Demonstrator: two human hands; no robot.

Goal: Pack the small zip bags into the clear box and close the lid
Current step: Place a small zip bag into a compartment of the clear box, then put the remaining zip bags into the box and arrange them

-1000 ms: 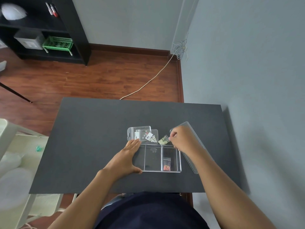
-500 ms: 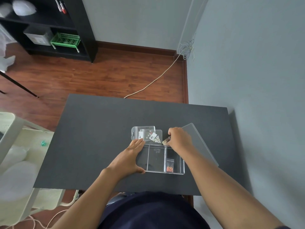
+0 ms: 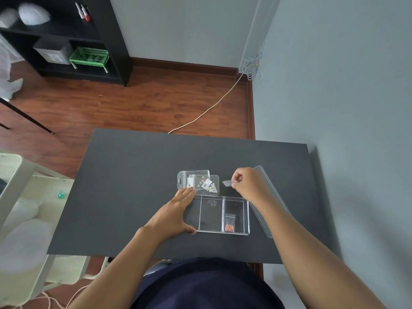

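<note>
Right hand (image 3: 247,186) is curled, thumb and forefinger pinching a small zip bag (image 3: 227,183) by one edge, held just beyond the far wall of the box, at 12 o'clock from the right compartment. Left hand (image 3: 172,216) lies flat with fingers together against the box's left side, at 9 o'clock, steadying it.

Table (image 3: 133,175): dark, bare around the work. Lid (image 3: 270,198): off, lying at 3 o'clock of the box, partly under the right forearm. Box (image 3: 219,214): clear and open, with visible dividers; the right compartment holds one bag of orange pieces (image 3: 229,224). Loose bags (image 3: 200,182): overlapping at 11 o'clock, touching the box's far edge.

Judgement: packing is early. Bring the pinched bag toward 6 o'clock, lower it flat into a compartment, and release only once it is below the rim, so the lid can seat. Keep the left hand bracing; the light box may slide.
</note>
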